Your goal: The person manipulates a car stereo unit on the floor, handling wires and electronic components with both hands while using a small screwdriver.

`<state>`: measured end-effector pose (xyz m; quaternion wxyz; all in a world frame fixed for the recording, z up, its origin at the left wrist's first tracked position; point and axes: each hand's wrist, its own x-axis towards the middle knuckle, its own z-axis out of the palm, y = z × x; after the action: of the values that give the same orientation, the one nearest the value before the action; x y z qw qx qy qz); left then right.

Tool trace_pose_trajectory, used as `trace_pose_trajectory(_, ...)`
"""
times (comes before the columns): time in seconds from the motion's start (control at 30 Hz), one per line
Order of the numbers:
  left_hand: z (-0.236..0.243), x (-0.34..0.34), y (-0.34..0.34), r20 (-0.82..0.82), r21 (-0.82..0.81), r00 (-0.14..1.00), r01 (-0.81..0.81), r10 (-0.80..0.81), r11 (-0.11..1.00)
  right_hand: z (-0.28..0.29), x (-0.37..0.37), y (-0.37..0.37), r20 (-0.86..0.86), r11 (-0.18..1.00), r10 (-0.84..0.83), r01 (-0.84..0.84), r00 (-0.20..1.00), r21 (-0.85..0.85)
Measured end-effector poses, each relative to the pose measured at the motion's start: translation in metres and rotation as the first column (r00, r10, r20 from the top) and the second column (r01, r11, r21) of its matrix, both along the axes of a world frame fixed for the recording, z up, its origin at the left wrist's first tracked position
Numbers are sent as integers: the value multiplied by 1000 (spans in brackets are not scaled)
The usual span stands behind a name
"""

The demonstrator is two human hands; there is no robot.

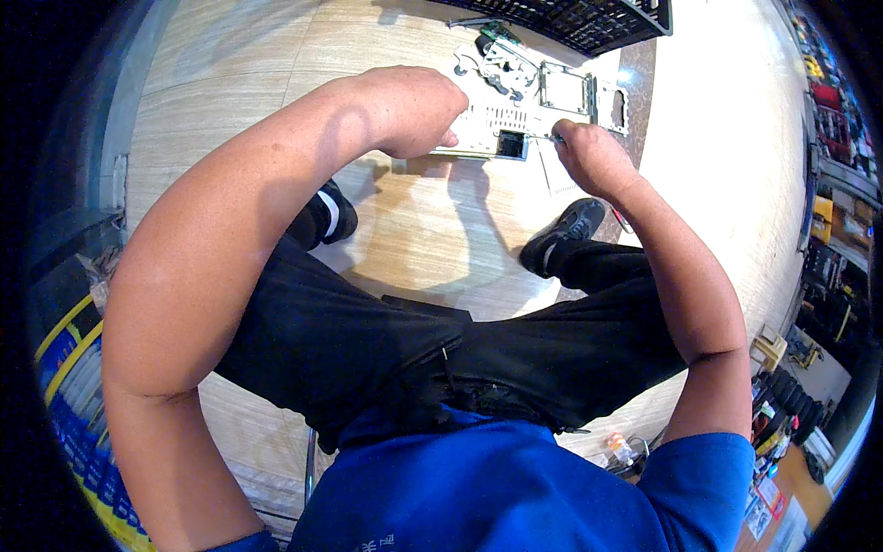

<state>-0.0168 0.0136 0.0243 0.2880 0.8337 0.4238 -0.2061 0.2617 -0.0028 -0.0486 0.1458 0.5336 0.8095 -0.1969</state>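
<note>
A flat, silvery metal casing (487, 120) with rows of slots lies on the floor ahead of my feet. Near its right end is a dark square opening (511, 144). My left hand (428, 112) grips the casing's left end, the thumb at the near edge and the other fingers mostly hidden. In my closed right hand (593, 156) is a slim tool, apparently a screwdriver (550, 138). Its thin shaft points left, toward the casing's right end by the opening. Most of the handle is hidden by my fingers.
Beyond the casing lie metal mechanism parts (506, 69), a green circuit board (499, 33) and a rectangular metal frame (565, 90). A black plastic crate (589, 23) stands behind them. My shoes (566, 232) are close on the near side. Shelves with assorted goods line the right.
</note>
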Motion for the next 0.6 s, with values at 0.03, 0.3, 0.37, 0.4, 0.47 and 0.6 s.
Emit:
trace_pose_trajectory(0.03,0,0,0,-2,-4,1000,3,-3,1000,-1,1,0,-10,1000,5,-5,1000,6)
trace_pose_trajectory(0.3,-4,0,0,8,9,1000,-16,16,1000,0,0,0,-13,1000,8,-8,1000,10)
trace_pose_trajectory(0.37,-4,0,0,6,7,1000,-13,13,1000,1,-1,0,-5,1000,-1,1,1000,-5)
trace_pose_trajectory(0.4,-4,0,0,-1,4,1000,-14,14,1000,1,-1,0,-7,1000,0,0,1000,-5)
trace_pose_trajectory(0.47,-5,0,0,-7,1,1000,-15,15,1000,0,-1,1,-19,1000,8,-8,1000,-5)
trace_pose_trajectory(0.6,-4,-2,-1,31,9,999,-23,22,1000,1,-1,0,-23,1000,-4,4,1000,-7)
